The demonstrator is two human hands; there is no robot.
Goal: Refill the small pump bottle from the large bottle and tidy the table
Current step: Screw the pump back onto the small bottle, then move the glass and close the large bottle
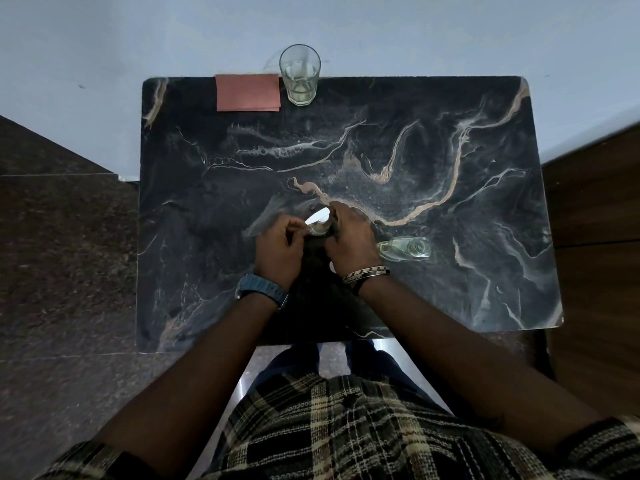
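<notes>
While the right hand (349, 233) grips the small pump bottle (319, 230) steady, left fingers (294, 225) pinch its white pump (318, 216), likely screwing it.

dark marble table (450, 289) — red cloth (248, 92), glass (300, 76), clear bottle (405, 249) lying sideways

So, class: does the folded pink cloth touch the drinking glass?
Apart. The head view shows a dark strip of table between the pink cloth and the glass.

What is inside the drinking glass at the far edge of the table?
The drinking glass holds a shallow layer of pale yellowish liquid at its bottom; the rest looks empty. It stands beside a folded red cloth. Nothing covers its mouth.
</notes>
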